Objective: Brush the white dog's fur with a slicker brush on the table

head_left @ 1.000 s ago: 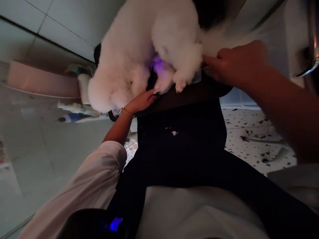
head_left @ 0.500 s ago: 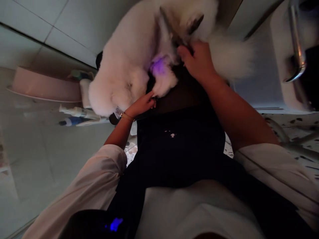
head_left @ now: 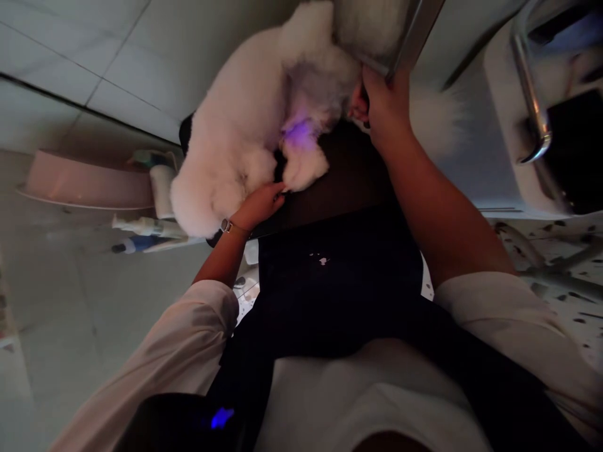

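A fluffy white dog [head_left: 235,107] lies along a black tabletop [head_left: 348,163], with a violet glow on the fur of one leg. My left hand [head_left: 261,204], wearing a watch, rests at the table's near edge. Its fingertips touch the dog's paw [head_left: 304,169] and its fingers are partly curled round the tip. Beside the dog's hindquarters, my right hand [head_left: 386,107] is closed on scissors, mostly hidden by the fingers; a small dark part [head_left: 367,124] shows below the hand. A grey straight-edged shape [head_left: 417,37] extends above it, blurred; I cannot tell what it is.
Left of the table are a pink basin [head_left: 89,179], a white container [head_left: 162,191] and bottles, one with a blue body [head_left: 136,244]. A pale cabinet-like unit [head_left: 499,138] with a chrome handle [head_left: 537,119] stands at the right. The tiled wall [head_left: 61,50] is behind.
My right hand has turned upward and shifted slightly right, and the scissor blade no longer shows over the dog's fur. My left hand has moved slightly left and down, still at the paw.
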Motion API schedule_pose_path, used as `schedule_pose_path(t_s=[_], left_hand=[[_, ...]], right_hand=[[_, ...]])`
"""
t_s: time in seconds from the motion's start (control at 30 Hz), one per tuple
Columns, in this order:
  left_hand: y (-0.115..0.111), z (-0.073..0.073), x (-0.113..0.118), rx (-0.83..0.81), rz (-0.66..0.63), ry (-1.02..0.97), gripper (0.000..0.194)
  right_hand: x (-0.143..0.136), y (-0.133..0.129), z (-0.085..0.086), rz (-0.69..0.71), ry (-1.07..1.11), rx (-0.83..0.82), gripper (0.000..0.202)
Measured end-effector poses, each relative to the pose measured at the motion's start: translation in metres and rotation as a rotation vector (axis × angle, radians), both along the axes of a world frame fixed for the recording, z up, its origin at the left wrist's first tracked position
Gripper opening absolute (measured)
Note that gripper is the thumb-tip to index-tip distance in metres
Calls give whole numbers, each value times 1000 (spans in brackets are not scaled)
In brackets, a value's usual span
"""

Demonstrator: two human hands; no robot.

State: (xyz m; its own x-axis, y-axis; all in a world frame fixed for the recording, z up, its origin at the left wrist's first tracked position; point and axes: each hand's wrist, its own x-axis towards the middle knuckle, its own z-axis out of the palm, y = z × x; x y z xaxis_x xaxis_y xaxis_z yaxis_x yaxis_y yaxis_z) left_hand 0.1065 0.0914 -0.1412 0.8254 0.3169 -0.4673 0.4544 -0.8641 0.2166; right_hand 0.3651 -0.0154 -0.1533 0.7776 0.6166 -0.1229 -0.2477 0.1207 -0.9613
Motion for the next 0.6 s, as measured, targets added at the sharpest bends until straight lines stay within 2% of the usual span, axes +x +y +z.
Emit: schedule_pose_path(t_s=[0.1, 0.2, 0.3, 0.47, 0.6], left_hand=[[-5, -3, 9, 127, -22, -19, 32], [-11, -10, 21, 191, -16, -69, 36], [-14, -21, 37, 150, 48, -143, 43], [-19, -40, 74, 39, 320, -308, 39], [-30, -48, 101, 88, 271, -330, 52]], right_hand=[[1, -6, 0, 8, -36, -1, 62], [3, -6, -3, 6, -101, -68, 61], [2, -8, -9, 10, -133, -127, 55], [-8, -27, -21, 74, -223, -161, 49], [-10, -32, -27, 125, -287, -271, 52]])
